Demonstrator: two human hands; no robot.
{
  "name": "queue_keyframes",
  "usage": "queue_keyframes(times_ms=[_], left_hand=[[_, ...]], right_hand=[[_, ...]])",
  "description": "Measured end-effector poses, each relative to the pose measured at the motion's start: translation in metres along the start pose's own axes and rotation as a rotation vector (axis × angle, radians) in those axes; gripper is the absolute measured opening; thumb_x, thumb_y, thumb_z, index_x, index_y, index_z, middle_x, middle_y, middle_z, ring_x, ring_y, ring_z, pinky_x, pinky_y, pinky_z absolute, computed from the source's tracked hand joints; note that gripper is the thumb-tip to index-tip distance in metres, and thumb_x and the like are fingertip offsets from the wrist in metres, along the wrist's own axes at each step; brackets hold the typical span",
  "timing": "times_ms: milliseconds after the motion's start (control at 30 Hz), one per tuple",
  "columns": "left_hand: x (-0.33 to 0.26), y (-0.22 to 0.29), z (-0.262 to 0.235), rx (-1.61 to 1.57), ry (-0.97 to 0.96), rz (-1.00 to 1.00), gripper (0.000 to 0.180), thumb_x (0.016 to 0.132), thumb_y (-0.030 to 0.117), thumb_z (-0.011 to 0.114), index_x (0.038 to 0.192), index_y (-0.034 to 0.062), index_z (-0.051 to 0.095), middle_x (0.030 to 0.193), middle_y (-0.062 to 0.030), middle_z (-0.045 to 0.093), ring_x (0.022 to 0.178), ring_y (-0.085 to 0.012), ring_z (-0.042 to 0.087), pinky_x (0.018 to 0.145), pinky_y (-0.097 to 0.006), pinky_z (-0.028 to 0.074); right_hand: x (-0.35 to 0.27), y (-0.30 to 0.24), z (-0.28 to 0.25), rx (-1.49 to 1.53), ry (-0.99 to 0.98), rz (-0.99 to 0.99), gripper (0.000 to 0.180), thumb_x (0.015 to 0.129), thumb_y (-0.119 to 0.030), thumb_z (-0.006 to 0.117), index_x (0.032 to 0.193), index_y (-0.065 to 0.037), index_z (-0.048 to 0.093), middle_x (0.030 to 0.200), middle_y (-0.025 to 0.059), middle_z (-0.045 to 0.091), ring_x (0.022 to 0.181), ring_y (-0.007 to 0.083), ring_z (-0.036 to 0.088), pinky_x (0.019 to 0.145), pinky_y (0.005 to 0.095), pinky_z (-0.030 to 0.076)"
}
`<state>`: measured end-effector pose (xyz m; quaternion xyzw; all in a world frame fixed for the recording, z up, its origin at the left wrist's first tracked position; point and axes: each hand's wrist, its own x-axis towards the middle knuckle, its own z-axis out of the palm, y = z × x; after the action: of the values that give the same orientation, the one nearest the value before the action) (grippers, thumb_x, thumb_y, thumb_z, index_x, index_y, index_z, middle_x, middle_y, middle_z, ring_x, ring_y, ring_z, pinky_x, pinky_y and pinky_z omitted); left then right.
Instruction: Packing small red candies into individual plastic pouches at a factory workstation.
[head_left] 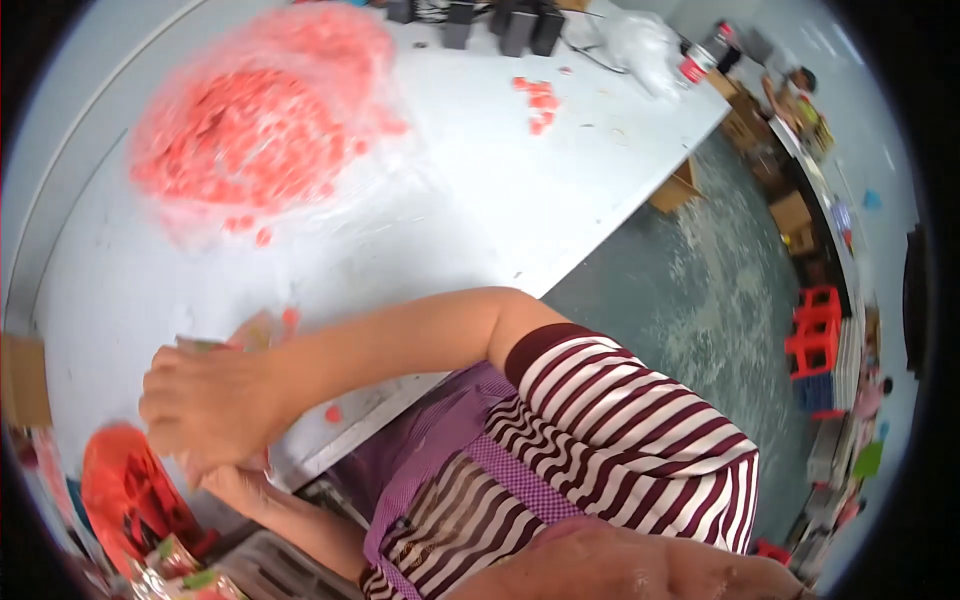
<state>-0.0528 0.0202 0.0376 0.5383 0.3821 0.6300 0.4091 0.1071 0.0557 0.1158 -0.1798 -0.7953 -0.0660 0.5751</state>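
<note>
My right hand (212, 408) reaches across to the left side of the white table, its fingers curled and closed. Beneath it my left hand (228, 484) shows only in part, its fingers hidden behind the right. A small clear plastic packet (258, 330) with pink and green on it shows just beyond the right hand; whether it is held or lies on the table I cannot tell. What the right hand grips is covered. Loose pink-red pieces (333, 413) lie near the right forearm.
A large clear bag (250, 140) of small pink-red pieces lies open on the table (480, 190). More pieces (540, 103) are scattered farther right. Black boxes (518, 30) and a bottle (706, 55) stand at the back. A red bag (130, 490) and packets (180, 570) are at lower left.
</note>
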Motion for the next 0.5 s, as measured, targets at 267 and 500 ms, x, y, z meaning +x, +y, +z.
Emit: queue_keyframes(times_ms=[267, 500], left_hand=[[0.010, 0.003, 0.021, -0.153, 0.006, -0.024, 0.029, 0.079, 0.009, 0.060, 0.101, 0.0084, 0.041, 0.109, -0.0096, 0.049, 0.100, -0.0203, 0.050, 0.083, -0.036, 0.047], [0.004, 0.029, 0.018, -0.121, 0.032, -0.367, 0.025, 0.076, -0.001, 0.053, 0.099, 0.0077, 0.049, 0.137, -0.0183, 0.039, 0.104, -0.0244, 0.056, 0.075, -0.033, 0.053]], right_hand=[[-0.007, -0.010, -0.030, -0.263, -0.067, 0.138, 0.039, 0.060, -0.046, 0.067, 0.072, -0.010, 0.057, 0.077, 0.0031, 0.053, 0.078, 0.0193, 0.050, 0.075, 0.0337, 0.034], [0.004, -0.017, -0.056, 0.112, -0.601, 0.209, 0.019, 0.068, -0.028, 0.063, 0.075, -0.011, 0.061, 0.069, 0.0030, 0.061, 0.069, 0.0201, 0.058, 0.080, 0.0437, 0.033]])
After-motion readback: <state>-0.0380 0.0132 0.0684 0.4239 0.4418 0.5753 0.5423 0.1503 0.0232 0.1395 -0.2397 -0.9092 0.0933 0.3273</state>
